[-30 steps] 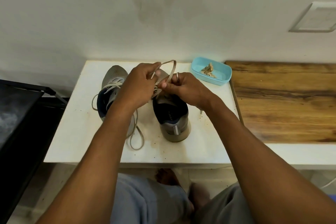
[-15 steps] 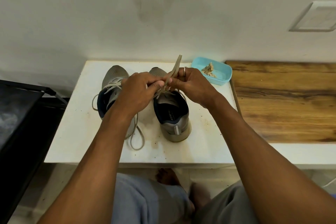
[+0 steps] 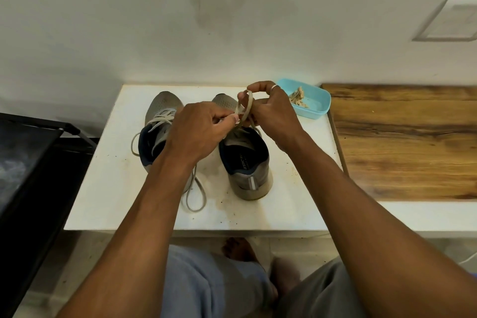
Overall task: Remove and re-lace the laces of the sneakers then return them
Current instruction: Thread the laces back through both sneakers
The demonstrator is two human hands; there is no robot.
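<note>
Two grey sneakers stand side by side on a white table point(image 3: 116, 188), toes toward the wall. The left sneaker point(image 3: 158, 121) is laced, and its loose lace ends point(image 3: 196, 196) trail onto the table near the front. Above the right sneaker point(image 3: 246, 162) both hands work its beige lace point(image 3: 245, 108). My left hand point(image 3: 200, 129) pinches one strand over the tongue. My right hand point(image 3: 271, 111) holds a loop of the lace, curled around its fingers just above the toe.
A light blue plastic tray point(image 3: 316, 106) with a crumpled beige scrap sits at the table's back right corner. A wooden surface point(image 3: 402, 142) adjoins on the right. A black rack point(image 3: 31, 162) stands at the left. My knees and bare feet are below the table's front edge.
The lace loop has gone from a wide arc to a flattened strand and now a small loop round my right fingers. My right hand has risen toward the toe; my left stays over the tongue.
</note>
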